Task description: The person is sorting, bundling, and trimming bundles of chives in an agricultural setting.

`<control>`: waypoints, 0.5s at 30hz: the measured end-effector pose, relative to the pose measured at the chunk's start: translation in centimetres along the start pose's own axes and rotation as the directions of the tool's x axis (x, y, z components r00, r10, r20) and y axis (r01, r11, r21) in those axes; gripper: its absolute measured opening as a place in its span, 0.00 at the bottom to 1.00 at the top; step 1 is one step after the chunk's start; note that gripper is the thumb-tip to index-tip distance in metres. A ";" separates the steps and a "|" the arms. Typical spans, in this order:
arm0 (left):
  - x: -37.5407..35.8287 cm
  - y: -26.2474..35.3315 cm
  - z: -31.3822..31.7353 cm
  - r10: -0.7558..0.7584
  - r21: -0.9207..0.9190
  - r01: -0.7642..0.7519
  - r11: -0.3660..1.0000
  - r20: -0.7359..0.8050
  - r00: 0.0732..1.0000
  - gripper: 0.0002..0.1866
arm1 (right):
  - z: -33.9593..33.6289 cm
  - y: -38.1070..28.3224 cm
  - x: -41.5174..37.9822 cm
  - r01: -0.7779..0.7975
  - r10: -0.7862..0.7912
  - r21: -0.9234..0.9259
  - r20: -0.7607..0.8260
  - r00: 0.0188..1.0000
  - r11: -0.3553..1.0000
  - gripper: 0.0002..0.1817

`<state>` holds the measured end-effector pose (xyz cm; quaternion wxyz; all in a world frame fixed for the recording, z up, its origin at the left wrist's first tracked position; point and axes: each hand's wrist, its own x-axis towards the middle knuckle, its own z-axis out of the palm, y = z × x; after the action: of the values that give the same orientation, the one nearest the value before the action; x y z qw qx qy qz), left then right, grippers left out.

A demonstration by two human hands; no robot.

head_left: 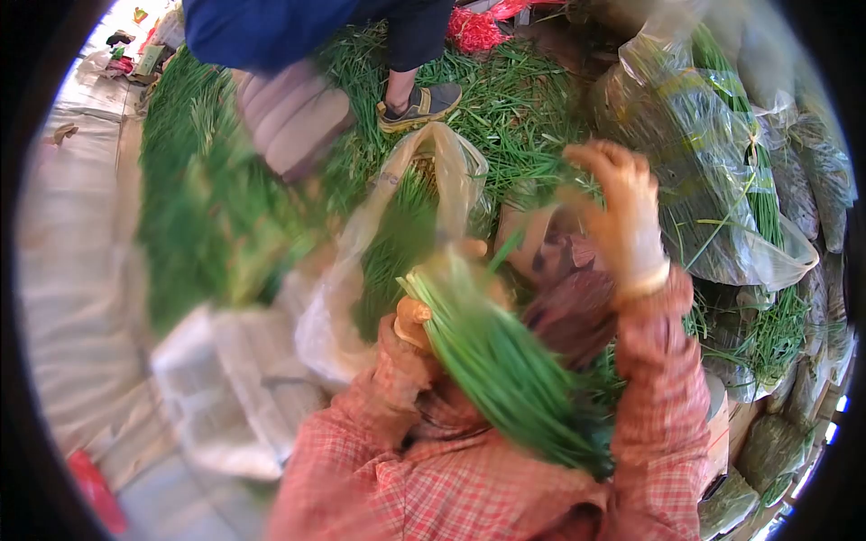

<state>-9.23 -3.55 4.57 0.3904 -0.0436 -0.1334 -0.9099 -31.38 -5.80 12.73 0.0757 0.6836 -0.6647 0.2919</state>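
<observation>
My left hand (413, 317), in an orange-tinged glove, is closed around a bunch of long green leafy stalks, which look like garlic chives (505, 361). The pale stem ends point up and away from me, while the leaves hang down to the right across my lap. My right hand (630, 216), gloved too, is raised to the right of the bunch, fingers curved and apart. Motion blurs it, and nothing shows in its grasp. Just beyond the bunch, a clear plastic bag (338, 298) stands with its mouth spread and greens inside.
Loose greens (207, 207) cover the ground ahead and left. Another person's shoe (422, 106) stands on them near a padded stool-like object (298, 122). Filled plastic bags (658, 117) are piled along the right. Red plastic strands (478, 32) lie at the top; a white sack (234, 388) lies left.
</observation>
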 end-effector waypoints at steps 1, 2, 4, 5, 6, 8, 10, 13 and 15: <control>-0.3 -0.1 0.0 0.013 0.022 -0.012 1.000 -0.056 0.998 0.46 | -1.0 -1.3 -0.8 -0.020 0.001 0.235 0.080 0.997 0.972 0.17; -0.5 0.0 0.1 0.017 0.046 -0.013 0.999 -0.083 0.996 0.46 | -1.0 -2.5 -2.4 -0.231 0.111 0.577 0.236 0.965 0.783 0.18; -0.7 0.3 0.3 0.011 0.095 0.001 0.996 -0.132 0.991 0.46 | -1.3 -4.1 -4.9 -0.257 0.060 0.620 0.321 0.945 0.741 0.23; -0.7 0.2 0.1 0.015 0.109 0.001 0.994 -0.144 0.989 0.46 | -1.6 -4.9 -5.7 -0.461 0.116 0.622 0.512 0.851 0.632 0.28; -1.0 0.0 -0.2 0.023 0.124 -0.003 0.992 -0.159 0.987 0.46 | -1.6 -5.2 -6.2 -0.522 0.098 0.644 0.574 0.813 0.558 0.31; -1.3 0.0 -0.2 0.023 0.153 0.003 0.988 -0.168 0.985 0.46 | -0.6 -5.5 -7.1 -0.607 0.052 0.691 0.642 0.765 0.392 0.34; -1.1 0.2 0.4 0.005 0.173 0.021 0.985 -0.148 0.989 0.45 | 0.7 -5.3 -7.0 -0.657 0.001 0.723 0.673 0.740 0.212 0.35; -0.4 -0.2 6.3 0.037 0.144 0.052 0.988 -0.557 0.830 0.45 | 0.4 -5.6 -4.5 -0.758 -0.121 0.649 0.749 0.651 -0.061 0.36; -0.5 0.3 6.6 -0.064 0.159 0.136 0.978 -0.396 0.916 0.43 | 1.2 -5.1 -3.2 -0.792 -0.181 0.578 0.772 0.609 -0.197 0.33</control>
<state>-8.81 -1.58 10.89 0.3642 0.1806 -0.1385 -0.9031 -25.95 -3.09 11.65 -0.7589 0.3301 -0.3666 0.4251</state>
